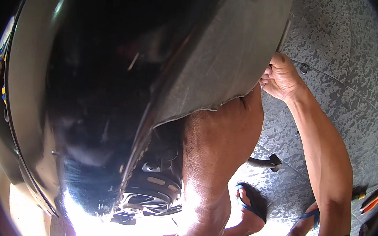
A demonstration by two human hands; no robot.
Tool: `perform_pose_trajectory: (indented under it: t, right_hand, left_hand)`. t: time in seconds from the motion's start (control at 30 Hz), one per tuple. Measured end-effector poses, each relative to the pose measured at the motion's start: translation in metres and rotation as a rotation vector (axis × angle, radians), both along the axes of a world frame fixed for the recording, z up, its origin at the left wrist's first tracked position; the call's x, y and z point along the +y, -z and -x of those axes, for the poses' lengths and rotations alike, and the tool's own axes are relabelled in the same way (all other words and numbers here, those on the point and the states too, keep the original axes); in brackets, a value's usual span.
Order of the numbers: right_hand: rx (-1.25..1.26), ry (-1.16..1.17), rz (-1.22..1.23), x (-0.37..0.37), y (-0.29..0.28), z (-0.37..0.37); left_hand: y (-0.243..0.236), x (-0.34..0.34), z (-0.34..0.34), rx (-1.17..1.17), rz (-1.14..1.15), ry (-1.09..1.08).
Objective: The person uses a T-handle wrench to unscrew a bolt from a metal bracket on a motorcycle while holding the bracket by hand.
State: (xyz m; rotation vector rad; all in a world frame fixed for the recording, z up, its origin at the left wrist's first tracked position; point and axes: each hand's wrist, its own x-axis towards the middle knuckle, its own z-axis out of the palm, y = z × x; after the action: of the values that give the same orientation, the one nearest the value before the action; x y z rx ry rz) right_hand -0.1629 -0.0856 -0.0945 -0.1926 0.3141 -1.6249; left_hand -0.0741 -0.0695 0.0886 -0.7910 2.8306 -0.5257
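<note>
A large glossy black curved body panel fills the left half of the view, with a grey sheet along its right side, ragged at the bottom edge. My left forearm reaches up beneath that sheet, and the sheet hides the hand. My right hand is at the sheet's right edge, just below a thin strip, with fingers curled; whatever they grip is too hidden to name. Below the black panel, a round slotted metal part shows in bright glare.
The speckled grey floor has a small dark ring on it. A bent tube with a dark end lies low in the middle. Orange-handled tools lie at the right. My sandalled feet are below.
</note>
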Motion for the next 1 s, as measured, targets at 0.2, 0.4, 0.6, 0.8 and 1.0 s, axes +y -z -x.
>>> perform_pose_trajectory:
  t: [0.2, 0.4, 0.6, 0.8, 1.0]
  right_hand:
    - [-0.007, 0.016, 0.017, -0.001, 0.007, -0.001]
    - [-0.033, -0.005, -0.011, -0.004, -0.012, -0.002]
    - [-0.012, -0.005, -0.029, 0.009, 0.007, 0.001]
    - [0.156, 0.082, -0.089, 0.08, 0.013, 0.019]
    - [0.405, 0.129, -0.39, 0.191, 0.012, 0.028]
  left_hand:
    - [0.004, -0.001, 0.001, 0.047, -0.044, -0.139]
    - [0.001, 0.0, 0.001, 0.072, -0.055, -0.216]
    - [0.004, 0.004, 0.003, 0.059, -0.022, -0.092]
    - [-0.011, 0.002, 0.001, 0.019, 0.129, 0.003]
    - [0.004, -0.001, -0.004, 0.01, 0.235, 0.057]
